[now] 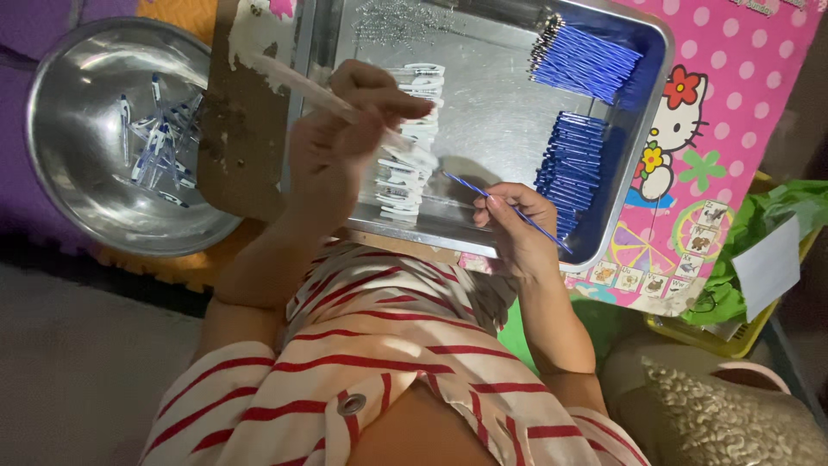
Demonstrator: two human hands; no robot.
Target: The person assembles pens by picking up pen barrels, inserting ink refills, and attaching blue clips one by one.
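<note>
My left hand (345, 138) grips a clear pen barrel (297, 84) that points up and left, held above the metal tray (483, 129). My right hand (513, 220) pinches a thin blue ink refill (509, 207) near the tray's front edge, its tip aimed toward the barrel's lower end. Just beyond my left hand lies a column of clear pen barrels (405, 164) inside the tray. Two bundles of blue refills (573, 164) lie at the tray's right side.
A round steel bowl (60, 173) at the left holds several assembled pens (159, 142). A pile of small metal parts (392, 22) lies at the tray's far end. The tray rests on a pink dotted surface (742, 78). Green plastic and a yellow basket (742, 250) sit at right.
</note>
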